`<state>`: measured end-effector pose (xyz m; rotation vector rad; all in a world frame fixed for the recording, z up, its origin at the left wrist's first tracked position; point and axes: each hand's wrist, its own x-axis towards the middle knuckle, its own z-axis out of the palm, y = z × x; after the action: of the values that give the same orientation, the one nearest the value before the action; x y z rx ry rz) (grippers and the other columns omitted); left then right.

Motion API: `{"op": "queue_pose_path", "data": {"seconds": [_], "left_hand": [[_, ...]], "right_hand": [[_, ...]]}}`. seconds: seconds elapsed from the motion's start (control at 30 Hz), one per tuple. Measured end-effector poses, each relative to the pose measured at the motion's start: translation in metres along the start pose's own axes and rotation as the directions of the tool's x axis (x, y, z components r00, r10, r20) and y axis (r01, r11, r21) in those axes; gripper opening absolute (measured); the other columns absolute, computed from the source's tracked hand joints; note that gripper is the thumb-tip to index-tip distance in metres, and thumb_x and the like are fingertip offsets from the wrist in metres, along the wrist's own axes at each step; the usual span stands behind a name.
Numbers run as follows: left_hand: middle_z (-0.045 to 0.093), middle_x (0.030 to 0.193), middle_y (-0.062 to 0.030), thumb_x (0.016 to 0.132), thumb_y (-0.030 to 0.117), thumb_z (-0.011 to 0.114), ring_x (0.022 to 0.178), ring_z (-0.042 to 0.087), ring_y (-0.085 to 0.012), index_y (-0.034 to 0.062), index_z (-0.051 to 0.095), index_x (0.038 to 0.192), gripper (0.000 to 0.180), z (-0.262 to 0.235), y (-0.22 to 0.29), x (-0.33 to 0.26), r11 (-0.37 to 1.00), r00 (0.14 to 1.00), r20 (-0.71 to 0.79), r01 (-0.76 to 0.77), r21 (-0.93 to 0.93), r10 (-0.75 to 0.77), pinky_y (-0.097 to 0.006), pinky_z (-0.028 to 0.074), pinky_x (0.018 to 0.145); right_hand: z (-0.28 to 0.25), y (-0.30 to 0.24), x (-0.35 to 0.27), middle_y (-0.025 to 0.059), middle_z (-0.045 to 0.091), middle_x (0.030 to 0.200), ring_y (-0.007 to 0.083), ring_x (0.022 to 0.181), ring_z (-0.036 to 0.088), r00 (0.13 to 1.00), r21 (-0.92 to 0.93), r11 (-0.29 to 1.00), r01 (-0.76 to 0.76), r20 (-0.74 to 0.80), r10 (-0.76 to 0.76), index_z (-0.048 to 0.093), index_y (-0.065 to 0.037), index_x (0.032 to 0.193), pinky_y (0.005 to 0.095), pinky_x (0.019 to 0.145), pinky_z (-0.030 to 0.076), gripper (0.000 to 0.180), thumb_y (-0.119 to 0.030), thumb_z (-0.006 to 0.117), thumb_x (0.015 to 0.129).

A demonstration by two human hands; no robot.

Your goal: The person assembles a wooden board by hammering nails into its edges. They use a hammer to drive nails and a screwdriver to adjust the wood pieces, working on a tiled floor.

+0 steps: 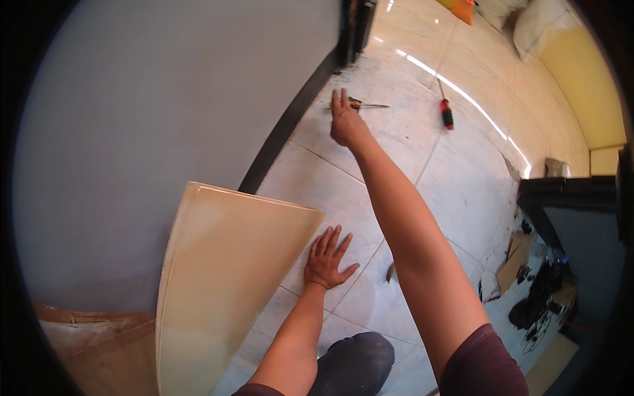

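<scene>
My right hand (347, 123) reaches far forward over the tiled floor, two fingers stretched out and the others mostly hidden. Beneath its fingers lies a screwdriver (373, 105), its thin shaft pointing right and its handle partly covered. Whether the fingers touch that handle, I cannot tell. My left hand (325, 264) rests flat on the floor, fingers spread, with nothing in it. Just left of it, a large cream-coloured board (231, 277) leans at a slant. A second screwdriver (446, 115), with a red and black handle, lies farther right.
A grey wall (165, 99) with a dark skirting (284, 125) runs along the left. At the right stands a dark frame (568, 191), beside a jumble of black cables and tools (535, 303). Pale sacks (538, 30) are at the far right. My knee (356, 363) is near.
</scene>
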<state>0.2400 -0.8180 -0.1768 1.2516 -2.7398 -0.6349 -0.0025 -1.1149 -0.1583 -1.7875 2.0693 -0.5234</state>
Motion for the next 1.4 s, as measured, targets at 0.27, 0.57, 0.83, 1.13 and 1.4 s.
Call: {"op": "queue_pose_path", "data": {"seconds": [0.27, 0.57, 0.83, 1.13, 1.4], "left_hand": [[0.032, 0.175, -0.0118, 0.087, 0.064, 0.073, 0.163, 0.027, -0.0313, 0.0244, 0.045, 0.165, 0.092, 0.001, -0.011, 0.003, 0.997, 0.999, -0.034, -0.020, -0.071, 0.018, -0.054, 0.027, 0.128], [0.032, 0.174, -0.0195, 0.086, 0.053, 0.076, 0.161, 0.027, -0.0384, 0.0166, 0.043, 0.166, 0.094, -0.001, -0.016, 0.008, 0.989, 0.990, -0.088, -0.103, 0.109, 0.113, -0.055, 0.023, 0.131], [0.032, 0.174, -0.0226, 0.105, 0.065, 0.055, 0.159, 0.032, -0.0412, 0.0174, 0.042, 0.168, 0.080, 0.051, -0.050, 0.045, 0.892, 0.844, -0.315, -0.352, 0.283, 0.433, -0.056, 0.026, 0.129], [0.072, 0.114, -0.0199, 0.107, 0.054, 0.057, 0.105, 0.068, -0.0379, 0.0090, 0.062, 0.149, 0.062, 0.032, 0.178, -0.039, 0.807, 0.774, 0.622, -0.289, 0.515, -0.120, -0.054, 0.055, 0.095], [0.068, 0.134, -0.0177, 0.112, 0.034, 0.058, 0.119, 0.070, -0.0280, -0.0018, 0.051, 0.156, 0.058, 0.008, 0.558, -0.322, 0.580, 0.171, 0.695, -0.704, -0.411, 0.699, -0.042, 0.057, 0.099]], "right_hand": [[-0.011, -0.006, -0.001, 0.0160, 0.063, 0.113, 0.0333, 0.102, 0.070, 0.898, -0.319, 0.900, 0.298, -0.225, -0.377, 0.062, -0.002, 0.114, 0.0458, 0.087, 0.061, 0.020, -0.008, 0.056, 0.096], [-0.202, 0.019, -0.324, 0.0191, 0.069, 0.106, 0.0326, 0.084, 0.073, 0.768, 0.309, 0.951, 0.026, -0.615, 0.179, 0.056, 0.001, 0.105, 0.0391, 0.074, 0.061, 0.021, -0.002, 0.073, 0.093], [-0.299, -0.077, -0.947, 0.0091, 0.068, 0.103, 0.0184, 0.081, 0.071, 0.030, 0.963, 0.167, 0.211, -0.177, 0.984, 0.056, 0.001, 0.117, 0.0359, 0.070, 0.058, 0.020, -0.007, 0.068, 0.102], [-0.016, -0.453, -1.319, 0.0093, 0.065, 0.079, 0.0205, 0.067, 0.065, -0.792, 0.925, -0.223, -0.306, -0.118, 0.599, 0.058, -0.008, 0.125, 0.0387, 0.062, 0.050, 0.026, -0.019, 0.065, 0.102], [0.146, -0.466, -1.410, 0.0245, 0.073, 0.088, 0.0476, 0.083, 0.072, -0.951, 0.955, -0.278, -0.100, -0.010, 0.308, 0.057, -0.003, 0.118, 0.0555, 0.076, 0.055, 0.022, -0.017, 0.063, 0.103]]}}
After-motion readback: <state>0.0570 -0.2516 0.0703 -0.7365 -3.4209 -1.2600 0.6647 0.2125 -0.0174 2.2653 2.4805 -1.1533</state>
